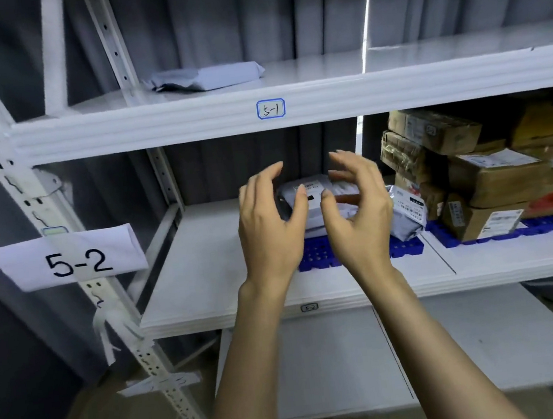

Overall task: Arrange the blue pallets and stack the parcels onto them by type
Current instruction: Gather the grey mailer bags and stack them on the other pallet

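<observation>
Left hand (271, 223) and right hand (357, 207) – both spread, empty – flank grey mailers (315, 201) on 1 blue pallet (315, 256)

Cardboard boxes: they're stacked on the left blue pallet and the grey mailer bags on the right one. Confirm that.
Not quite. The head view shows the cardboard boxes on the right blue pallet; the grey mailer bags sit on the left blue pallet, behind both open hands.
</observation>
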`<action>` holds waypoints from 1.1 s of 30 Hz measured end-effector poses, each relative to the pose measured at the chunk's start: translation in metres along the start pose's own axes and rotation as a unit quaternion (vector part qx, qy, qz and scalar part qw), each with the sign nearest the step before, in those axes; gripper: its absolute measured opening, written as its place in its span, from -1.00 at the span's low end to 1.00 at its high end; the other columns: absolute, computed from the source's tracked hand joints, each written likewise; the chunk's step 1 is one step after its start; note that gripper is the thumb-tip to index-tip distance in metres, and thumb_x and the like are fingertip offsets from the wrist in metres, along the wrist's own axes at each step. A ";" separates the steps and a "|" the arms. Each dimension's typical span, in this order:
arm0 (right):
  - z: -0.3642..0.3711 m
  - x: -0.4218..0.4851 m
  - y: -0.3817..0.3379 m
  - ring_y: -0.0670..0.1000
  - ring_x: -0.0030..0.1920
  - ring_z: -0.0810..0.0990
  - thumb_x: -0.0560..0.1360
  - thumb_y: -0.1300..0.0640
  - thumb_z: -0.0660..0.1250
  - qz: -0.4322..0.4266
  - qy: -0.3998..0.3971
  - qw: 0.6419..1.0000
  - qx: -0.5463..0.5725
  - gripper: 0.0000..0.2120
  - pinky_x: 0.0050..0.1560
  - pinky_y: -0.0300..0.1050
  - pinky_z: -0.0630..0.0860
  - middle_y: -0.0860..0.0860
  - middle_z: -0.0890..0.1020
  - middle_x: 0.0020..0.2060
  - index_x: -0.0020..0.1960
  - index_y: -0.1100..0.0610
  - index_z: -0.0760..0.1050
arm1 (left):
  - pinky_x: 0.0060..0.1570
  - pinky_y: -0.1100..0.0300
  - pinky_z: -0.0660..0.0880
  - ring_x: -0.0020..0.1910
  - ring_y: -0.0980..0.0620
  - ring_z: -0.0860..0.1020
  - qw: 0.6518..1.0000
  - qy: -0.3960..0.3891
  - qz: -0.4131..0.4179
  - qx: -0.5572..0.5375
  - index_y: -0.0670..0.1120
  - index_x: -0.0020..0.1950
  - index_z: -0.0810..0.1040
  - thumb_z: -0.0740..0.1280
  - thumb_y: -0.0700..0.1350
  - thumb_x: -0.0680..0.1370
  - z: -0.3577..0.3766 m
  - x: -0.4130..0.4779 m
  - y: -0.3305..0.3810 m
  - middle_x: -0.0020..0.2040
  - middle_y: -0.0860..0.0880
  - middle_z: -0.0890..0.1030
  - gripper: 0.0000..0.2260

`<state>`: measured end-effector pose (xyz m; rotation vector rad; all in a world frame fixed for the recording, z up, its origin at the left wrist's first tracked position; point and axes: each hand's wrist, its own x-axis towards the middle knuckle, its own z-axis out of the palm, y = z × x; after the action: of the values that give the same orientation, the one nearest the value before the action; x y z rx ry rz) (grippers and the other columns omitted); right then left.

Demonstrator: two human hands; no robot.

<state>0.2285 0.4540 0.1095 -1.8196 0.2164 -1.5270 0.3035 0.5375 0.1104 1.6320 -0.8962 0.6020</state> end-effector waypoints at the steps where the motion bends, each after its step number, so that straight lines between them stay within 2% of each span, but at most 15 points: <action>1: 0.000 0.008 -0.006 -0.02 0.14 0.57 0.44 0.35 0.29 -0.022 0.001 1.000 0.003 -0.60 0.06 0.05 0.57 0.09 0.51 0.21 0.27 0.20 0.48 | 0.08 0.24 0.46 0.18 0.07 0.47 1.000 0.006 0.016 0.006 -0.12 0.29 0.49 0.29 0.01 0.53 -0.005 0.007 0.004 0.18 0.01 0.55 -0.63; 5: 0.004 0.047 -0.037 0.02 0.09 0.57 0.41 0.39 0.28 -0.107 0.042 0.993 0.001 -0.64 0.01 0.00 0.56 0.11 0.55 0.12 0.20 0.25 0.52 | 0.13 0.09 0.49 0.19 0.04 0.47 0.997 0.039 0.067 0.030 -0.14 0.26 0.50 0.32 -0.06 0.53 -0.029 0.039 0.014 0.18 -0.02 0.56 -0.68; 8: 0.015 0.084 -0.056 -0.03 0.06 0.55 0.40 0.33 0.27 -0.140 0.059 0.988 -0.002 -0.65 -0.02 -0.02 0.56 0.07 0.56 0.08 0.18 0.21 0.53 | 0.14 0.14 0.43 0.14 -0.04 0.49 0.990 0.061 0.105 0.077 -0.16 0.21 0.51 0.29 -0.04 0.51 -0.040 0.069 0.017 0.14 -0.03 0.58 -0.68; 11: 0.034 0.117 -0.064 -0.04 0.07 0.54 0.39 0.25 0.27 -0.140 0.030 0.990 -0.017 -0.65 0.01 -0.04 0.54 0.02 0.55 0.08 0.17 0.16 0.53 | 0.09 0.09 0.43 0.12 -0.08 0.49 0.982 0.048 0.127 0.129 -0.14 0.20 0.51 0.25 0.02 0.50 -0.047 0.098 0.018 0.13 -0.03 0.59 -0.65; 14: 0.053 0.147 -0.063 -0.01 0.11 0.53 0.39 0.15 0.27 -0.116 -0.038 0.989 -0.083 -0.65 0.06 -0.03 0.51 -0.03 0.54 0.12 0.17 0.11 0.54 | 0.07 0.12 0.42 0.15 -0.06 0.47 0.974 0.034 0.129 0.183 -0.10 0.21 0.50 0.27 0.02 0.50 -0.052 0.126 0.014 0.14 -0.01 0.58 -0.66; 16: 0.065 0.168 -0.060 0.03 0.19 0.50 0.42 0.13 0.29 -0.091 -0.090 0.982 -0.136 -0.65 0.10 -0.07 0.46 -0.01 0.53 0.17 0.20 0.10 0.53 | 0.07 0.13 0.40 0.18 -0.06 0.45 0.973 0.022 0.103 0.205 -0.09 0.24 0.49 0.33 -0.05 0.50 -0.055 0.144 0.010 0.17 -0.01 0.56 -0.68; 19: 0.082 0.196 -0.056 0.09 0.26 0.47 0.47 0.08 0.29 -0.034 -0.150 0.963 -0.222 -0.62 0.11 -0.06 0.41 0.05 0.54 0.23 0.27 0.10 0.47 | 0.11 0.07 0.39 0.25 -0.09 0.40 0.964 -0.014 0.025 0.263 -0.09 0.30 0.45 0.30 -0.02 0.54 -0.056 0.172 0.001 0.23 -0.05 0.52 -0.65; 23: 0.102 0.223 -0.050 0.20 0.26 0.48 0.53 -0.02 0.23 0.035 -0.232 0.910 -0.342 -0.60 0.11 -0.02 0.44 0.15 0.57 0.21 0.30 0.15 0.43 | 0.15 0.00 0.40 0.29 -0.19 0.39 0.936 -0.066 -0.063 0.341 -0.15 0.32 0.41 0.24 0.06 0.57 -0.052 0.211 -0.007 0.28 -0.17 0.49 -0.59; 28: 0.124 0.238 -0.042 0.22 0.23 0.49 0.57 -0.04 0.16 0.055 -0.273 0.892 -0.357 -0.63 0.12 -0.01 0.43 0.18 0.56 0.21 0.22 0.17 0.48 | 0.24 -0.03 0.33 0.34 -0.25 0.35 0.908 -0.104 -0.161 0.372 -0.18 0.35 0.35 0.14 0.17 0.59 -0.040 0.238 -0.018 0.32 -0.23 0.47 -0.50; 30: 0.131 0.239 -0.037 0.21 0.25 0.48 0.59 -0.05 0.13 0.056 -0.285 0.886 -0.363 -0.62 0.14 0.00 0.43 0.18 0.55 0.22 0.23 0.18 0.47 | 0.28 -0.04 0.28 0.39 -0.25 0.31 0.897 -0.115 -0.179 0.387 -0.17 0.37 0.33 0.11 0.19 0.60 -0.036 0.241 -0.024 0.36 -0.23 0.44 -0.49; 33: 0.137 0.239 -0.025 0.21 0.24 0.48 0.61 -0.04 0.11 0.058 -0.292 0.879 -0.372 -0.62 0.12 -0.02 0.42 0.17 0.54 0.24 0.21 0.20 0.48 | 0.27 -0.05 0.26 0.39 -0.24 0.31 0.901 -0.107 -0.187 0.377 -0.16 0.34 0.34 0.10 0.18 0.60 -0.035 0.242 -0.029 0.35 -0.21 0.45 -0.52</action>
<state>0.4106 0.3960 0.3095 -2.7154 0.6675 -0.7687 0.4706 0.5152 0.2904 2.5391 -0.4793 0.5302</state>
